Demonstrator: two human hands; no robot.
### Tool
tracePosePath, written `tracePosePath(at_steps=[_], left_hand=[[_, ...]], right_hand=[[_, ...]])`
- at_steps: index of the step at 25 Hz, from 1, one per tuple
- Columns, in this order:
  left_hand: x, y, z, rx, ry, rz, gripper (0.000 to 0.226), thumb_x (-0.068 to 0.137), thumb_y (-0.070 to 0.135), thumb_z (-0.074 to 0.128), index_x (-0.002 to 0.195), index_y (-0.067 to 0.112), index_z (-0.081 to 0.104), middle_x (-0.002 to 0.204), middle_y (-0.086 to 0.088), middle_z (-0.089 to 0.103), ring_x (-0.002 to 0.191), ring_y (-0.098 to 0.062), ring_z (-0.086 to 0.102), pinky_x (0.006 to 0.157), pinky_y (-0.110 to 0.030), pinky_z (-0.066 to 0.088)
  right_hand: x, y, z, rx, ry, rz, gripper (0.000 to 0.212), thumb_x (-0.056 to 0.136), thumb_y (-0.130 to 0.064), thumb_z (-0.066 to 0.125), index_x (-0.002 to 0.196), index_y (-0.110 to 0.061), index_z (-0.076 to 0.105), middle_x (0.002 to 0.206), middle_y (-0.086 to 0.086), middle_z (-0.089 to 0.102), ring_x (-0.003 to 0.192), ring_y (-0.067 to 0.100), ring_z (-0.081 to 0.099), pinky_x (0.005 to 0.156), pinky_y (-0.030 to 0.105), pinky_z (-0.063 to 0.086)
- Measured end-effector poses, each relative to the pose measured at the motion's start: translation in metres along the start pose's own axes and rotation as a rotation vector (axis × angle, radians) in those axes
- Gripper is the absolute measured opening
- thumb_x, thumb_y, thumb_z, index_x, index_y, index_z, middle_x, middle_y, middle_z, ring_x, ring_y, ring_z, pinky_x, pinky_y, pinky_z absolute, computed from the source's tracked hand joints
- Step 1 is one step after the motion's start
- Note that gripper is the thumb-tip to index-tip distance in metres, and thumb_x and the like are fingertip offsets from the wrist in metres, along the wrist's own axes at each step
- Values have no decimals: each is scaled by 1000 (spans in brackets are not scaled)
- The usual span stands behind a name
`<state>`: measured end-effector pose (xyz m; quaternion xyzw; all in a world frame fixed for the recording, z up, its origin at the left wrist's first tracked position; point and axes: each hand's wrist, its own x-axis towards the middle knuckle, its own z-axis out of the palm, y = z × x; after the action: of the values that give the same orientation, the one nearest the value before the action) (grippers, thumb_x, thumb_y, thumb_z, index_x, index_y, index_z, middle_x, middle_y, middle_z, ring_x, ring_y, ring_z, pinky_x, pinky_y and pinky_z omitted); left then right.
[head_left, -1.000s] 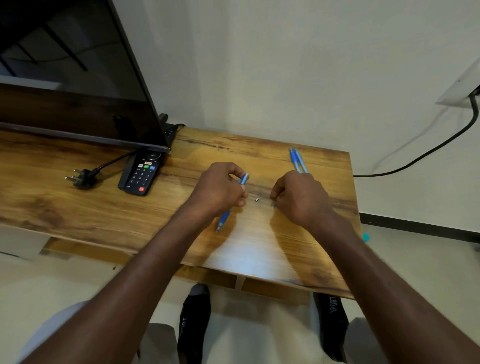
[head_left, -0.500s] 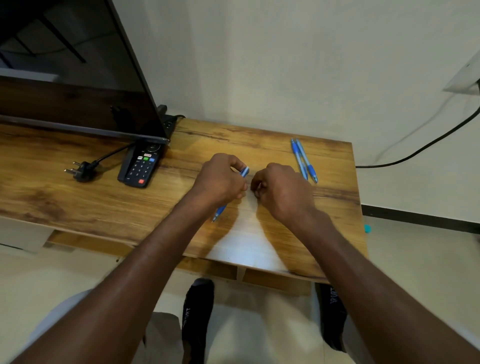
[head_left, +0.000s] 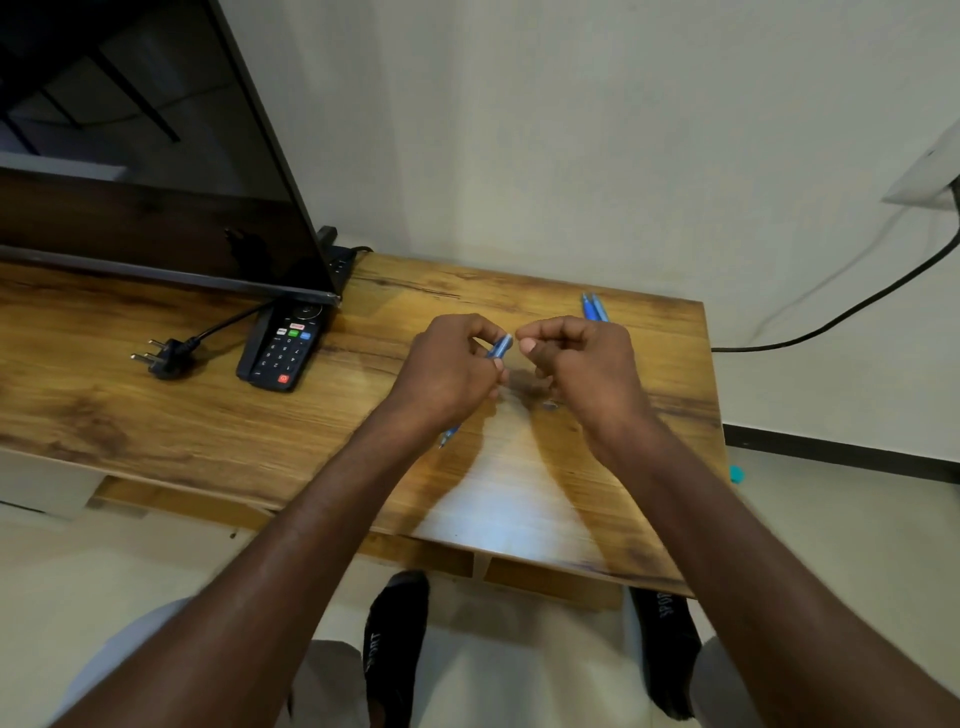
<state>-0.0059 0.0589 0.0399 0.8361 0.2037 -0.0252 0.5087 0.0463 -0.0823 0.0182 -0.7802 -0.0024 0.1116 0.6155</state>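
Left hand (head_left: 447, 371) is curled round a slim blue plastic pen (head_left: 500, 347), held slanted above the wood. Its open back end pokes out past the thumb and its tip shows below the wrist. Right hand (head_left: 587, 364) sits just beside it with fingers curled in, thumb and forefinger pressed tip to tip right at that open end. Whether something tiny is pinched between them, I cannot tell.

By the look of it this is a pen being put together, and we're mid-job — the barrel is in hand, the back end looks uncapped, and nothing is seated in it yet. A small grey metal piece (head_left: 549, 403) lies on the table under the right hand, so at least one part seems left to fit.

Further out, two matching blue pens (head_left: 592, 307) lie side by side at the far edge of the wooden table (head_left: 208, 415) behind the right hand — finished or waiting, hard to say. Over to the left are a black remote control with coloured buttons (head_left: 283, 345), a black three-pin plug on its cord (head_left: 163, 358), and the dark flat television screen (head_left: 130, 156) behind them.
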Motion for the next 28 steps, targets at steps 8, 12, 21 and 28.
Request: tracePosePath(at_steps=[8, 12, 21, 28], left_hand=[[-4, 7, 10, -131, -43, 74, 26, 98, 2, 67, 118, 17, 73, 94, -9, 79, 85, -25, 78, 79, -28, 60], [-5, 7, 9, -152, -47, 91, 28, 98, -1, 67, 120, 15, 75, 94, -11, 79, 87, -28, 78, 83, -31, 61], [-4, 4, 4, -148, -59, 94, 30, 96, -1, 70, 122, 13, 75, 94, -13, 78, 83, -21, 76, 70, -17, 58], [-4, 3, 3, -129, -55, 101, 30, 92, -2, 73, 113, 18, 80, 99, -18, 77, 83, -17, 70, 76, -27, 62]], right_hand=[[2, -6, -20, 394, -50, 104, 24, 93, 3, 72, 113, -10, 75, 86, 3, 73, 75, 15, 69, 59, 27, 52], [2, -8, -23, 357, -37, 24, 24, 90, 8, 74, 110, -5, 73, 92, 18, 75, 83, 22, 75, 70, 29, 61], [4, -5, -22, 277, -56, -64, 18, 87, 8, 77, 99, -5, 75, 91, 20, 74, 82, 26, 76, 70, 29, 62], [5, -8, -28, -22, -82, -210, 18, 89, 4, 76, 98, -11, 76, 94, 6, 78, 81, 20, 80, 71, 30, 64]])
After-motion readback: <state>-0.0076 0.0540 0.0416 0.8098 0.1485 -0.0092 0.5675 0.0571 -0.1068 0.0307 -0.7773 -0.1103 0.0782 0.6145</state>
